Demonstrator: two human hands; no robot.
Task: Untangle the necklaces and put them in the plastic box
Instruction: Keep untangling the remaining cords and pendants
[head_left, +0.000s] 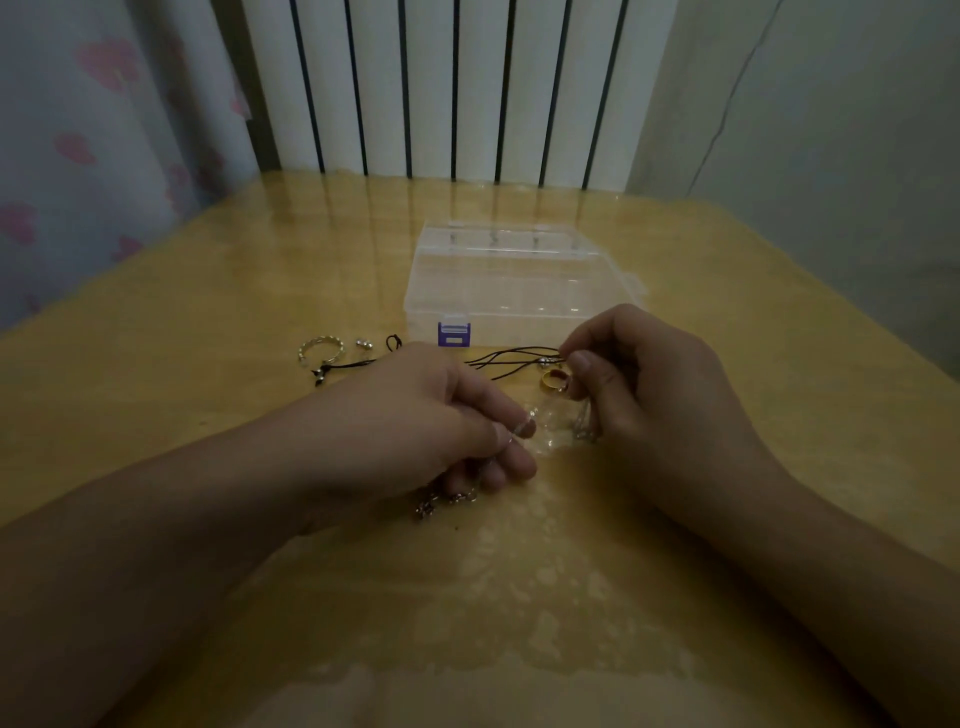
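Both hands work just in front of the closed plastic box: left hand pinches a thin chain, right hand pinches black cords, prob. pulling apart to loosen the tangle.

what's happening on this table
A person is working on tangled jewellery at a wooden table. The right hand pinches black cords near a gold ring; the left hand holds a thin silver chain. The clear plastic box sits shut behind them, with a bracelet off to the left.
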